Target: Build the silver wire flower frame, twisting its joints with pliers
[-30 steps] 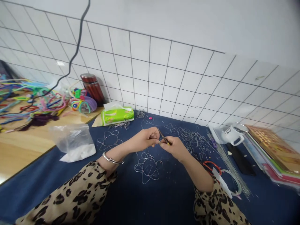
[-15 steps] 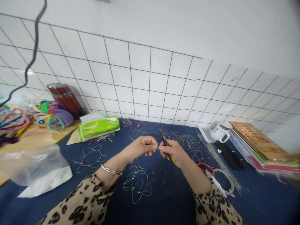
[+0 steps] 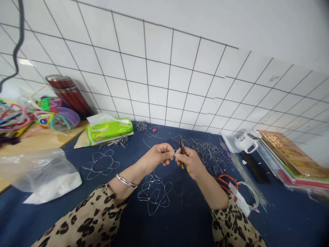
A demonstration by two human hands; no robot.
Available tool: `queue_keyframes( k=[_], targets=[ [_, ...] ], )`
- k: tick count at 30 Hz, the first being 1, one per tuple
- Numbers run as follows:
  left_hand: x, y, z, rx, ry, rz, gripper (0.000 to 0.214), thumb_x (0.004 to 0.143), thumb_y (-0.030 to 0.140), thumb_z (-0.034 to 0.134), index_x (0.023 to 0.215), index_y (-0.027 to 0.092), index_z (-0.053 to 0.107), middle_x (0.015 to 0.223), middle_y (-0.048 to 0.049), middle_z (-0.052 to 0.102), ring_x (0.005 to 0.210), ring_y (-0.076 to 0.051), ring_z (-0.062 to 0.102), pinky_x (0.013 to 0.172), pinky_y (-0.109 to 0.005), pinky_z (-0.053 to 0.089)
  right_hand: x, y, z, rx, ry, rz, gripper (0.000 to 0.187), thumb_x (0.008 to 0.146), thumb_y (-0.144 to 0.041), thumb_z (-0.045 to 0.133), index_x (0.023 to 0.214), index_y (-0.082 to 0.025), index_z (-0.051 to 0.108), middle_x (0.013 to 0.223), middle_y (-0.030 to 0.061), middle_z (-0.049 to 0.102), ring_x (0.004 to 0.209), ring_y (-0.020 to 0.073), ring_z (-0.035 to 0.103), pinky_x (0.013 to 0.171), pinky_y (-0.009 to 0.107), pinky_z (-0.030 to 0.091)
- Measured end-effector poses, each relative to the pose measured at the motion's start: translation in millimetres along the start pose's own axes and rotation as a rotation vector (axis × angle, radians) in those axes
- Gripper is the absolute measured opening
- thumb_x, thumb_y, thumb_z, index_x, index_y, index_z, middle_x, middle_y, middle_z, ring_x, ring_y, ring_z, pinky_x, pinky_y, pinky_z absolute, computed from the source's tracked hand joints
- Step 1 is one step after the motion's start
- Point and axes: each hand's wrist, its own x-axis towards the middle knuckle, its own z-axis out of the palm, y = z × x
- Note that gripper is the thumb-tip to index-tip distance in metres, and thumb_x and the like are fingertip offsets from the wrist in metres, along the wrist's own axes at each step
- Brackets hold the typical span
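Observation:
My left hand [image 3: 159, 155] is closed in a pinch on a thin wire [image 3: 175, 151], which bends into a small loop between both hands. My right hand [image 3: 192, 164] is wrapped round pliers [image 3: 182, 145] with yellow handles, dark jaws pointing up and away. Its thumb and forefinger also meet near the wire; the exact grip is too small to make out. Below the hands lies a wire flower shape [image 3: 154, 194] of several overlapping loops. Another wire flower [image 3: 100, 164] with small pinkish beads lies to the left.
Wire scraps [image 3: 205, 151] spread behind my right hand, beside long straight wires [image 3: 249, 181]. A white mug [image 3: 248, 141], black phone [image 3: 255, 168] and stacked books [image 3: 293, 157] stand right. Left are a tissue pack [image 3: 109, 131], plastic bag [image 3: 51, 171] and red thermos [image 3: 68, 94].
The camera view has tilted down and shifted slightly. My hands have come a little closer together at the wire, and its small loop now shows between them. The pliers stay in my right hand.

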Motion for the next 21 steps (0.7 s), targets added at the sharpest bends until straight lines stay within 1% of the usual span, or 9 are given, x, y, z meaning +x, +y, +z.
queue_keyframes(
  k=[7, 15, 18, 21],
  targets=[
    [-1.0, -4.3, 7.1, -0.151, 0.005, -0.033, 0.019, 0.075, 0.027, 0.066, 0.077, 0.013, 0.053, 0.066, 0.0013, 0.056, 0.048, -0.005, 0.049, 0.044, -0.017, 0.039, -3.4, 4.6, 0.4, 0.005, 0.020, -0.039, 0.017, 0.073, -0.033, 0.060, 0.073, -0.018, 0.053, 0.060, -0.0031, 0.053, 0.053, 0.0085, 0.048, 0.053, 0.022, 0.038],
    [-0.8, -6.9, 9.5, -0.255, 0.014, -0.063, 0.019, 0.075, 0.026, 0.066, 0.074, 0.013, 0.053, 0.064, 0.0015, 0.057, 0.047, -0.005, 0.048, 0.044, -0.017, 0.040, -2.8, 7.5, 1.4, -0.004, 0.030, -0.066, 0.015, 0.074, -0.032, 0.059, 0.074, -0.018, 0.054, 0.061, -0.0032, 0.053, 0.053, 0.0086, 0.048, 0.055, 0.023, 0.039],
    [-0.6, -8.2, 10.4, -0.270, 0.014, -0.064, 0.019, 0.075, 0.026, 0.066, 0.075, 0.013, 0.053, 0.062, 0.0012, 0.057, 0.047, -0.005, 0.048, 0.045, -0.016, 0.040, -3.1, 7.9, 0.8, -0.019, 0.041, -0.065, 0.016, 0.073, -0.033, 0.059, 0.074, -0.018, 0.054, 0.062, -0.0027, 0.054, 0.054, 0.0090, 0.049, 0.054, 0.022, 0.038],
    [0.2, -8.2, 9.2, -0.252, 0.003, -0.052, 0.019, 0.075, 0.027, 0.066, 0.076, 0.013, 0.054, 0.066, 0.0004, 0.057, 0.049, -0.005, 0.049, 0.046, -0.016, 0.040, -3.5, 7.2, 0.2, -0.032, 0.047, -0.063, 0.017, 0.073, -0.034, 0.059, 0.074, -0.018, 0.055, 0.064, -0.0021, 0.055, 0.055, 0.0094, 0.049, 0.052, 0.022, 0.037]
  ],
)
